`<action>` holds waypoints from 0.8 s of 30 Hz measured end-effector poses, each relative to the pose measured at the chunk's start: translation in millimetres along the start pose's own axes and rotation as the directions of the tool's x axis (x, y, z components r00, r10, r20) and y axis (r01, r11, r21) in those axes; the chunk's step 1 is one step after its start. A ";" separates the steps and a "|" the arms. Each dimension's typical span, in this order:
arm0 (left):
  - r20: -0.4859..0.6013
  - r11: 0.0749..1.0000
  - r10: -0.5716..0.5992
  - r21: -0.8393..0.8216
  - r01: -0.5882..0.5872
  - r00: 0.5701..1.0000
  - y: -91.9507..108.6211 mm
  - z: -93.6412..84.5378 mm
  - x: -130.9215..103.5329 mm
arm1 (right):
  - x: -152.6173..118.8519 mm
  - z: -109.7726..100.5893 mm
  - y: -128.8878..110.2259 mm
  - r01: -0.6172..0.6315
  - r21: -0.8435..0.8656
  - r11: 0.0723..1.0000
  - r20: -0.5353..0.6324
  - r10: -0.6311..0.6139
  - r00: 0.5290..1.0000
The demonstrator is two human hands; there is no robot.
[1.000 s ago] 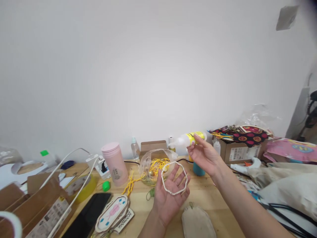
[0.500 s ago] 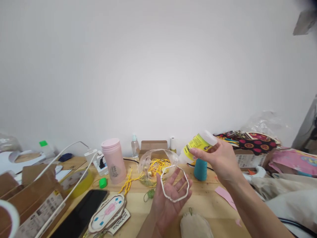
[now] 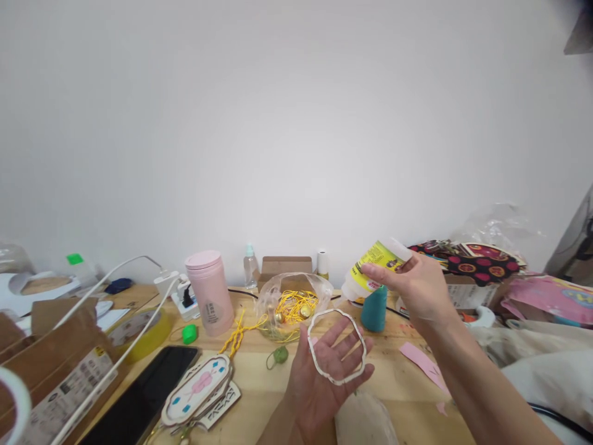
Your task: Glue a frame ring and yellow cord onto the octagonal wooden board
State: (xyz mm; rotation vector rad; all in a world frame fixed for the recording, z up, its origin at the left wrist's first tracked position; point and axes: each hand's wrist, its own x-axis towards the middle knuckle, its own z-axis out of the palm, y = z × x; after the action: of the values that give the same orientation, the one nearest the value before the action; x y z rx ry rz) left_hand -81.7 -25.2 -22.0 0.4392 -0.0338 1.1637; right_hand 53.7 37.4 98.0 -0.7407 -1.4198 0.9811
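A thin white scalloped ring rests on my left hand, which is palm up with its fingers spread and the thumb by the ring's left side. Up and to the right, my right hand grips a white bottle with a yellow label, tilted with its narrow end down to the left. That end is above and to the right of the ring, apart from it. Behind the bottle stands a teal cone. A pale flat piece lies below my left hand, partly covered by it.
A clear bag of yellow cords, a pink tumbler and a small clear bottle stand behind. Decorated wooden plaques, a black phone and a cardboard box lie left. Pink paper and fabric lie right.
My left hand and the ring have moved slightly right and down in the picture. My right hand and the tilted bottle have shifted a little right. The background has shifted slightly too.
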 end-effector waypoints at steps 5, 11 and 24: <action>-0.014 1.000 -0.004 -0.013 0.004 1.000 0.4 0.5 0.2 | -0.9 -2.3 -1.4 -0.021 0.010 1.000 -0.058 0.021 0.998; -0.030 1.000 0.014 0.004 -0.014 0.999 -1.2 1.4 0.5 | 8.6 -9.4 4.5 -0.082 0.305 0.949 -0.044 0.101 0.994; -0.003 1.000 0.018 0.022 -0.017 1.000 0.9 -2.7 1.6 | 10.1 -7.2 2.8 -0.349 0.513 0.784 0.227 0.269 0.936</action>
State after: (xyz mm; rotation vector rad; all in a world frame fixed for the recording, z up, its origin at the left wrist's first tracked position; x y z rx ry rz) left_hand -82.4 -22.6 -23.9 0.4571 -0.0220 1.1829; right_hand 59.5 48.6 99.6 -0.4807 -1.0585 1.6446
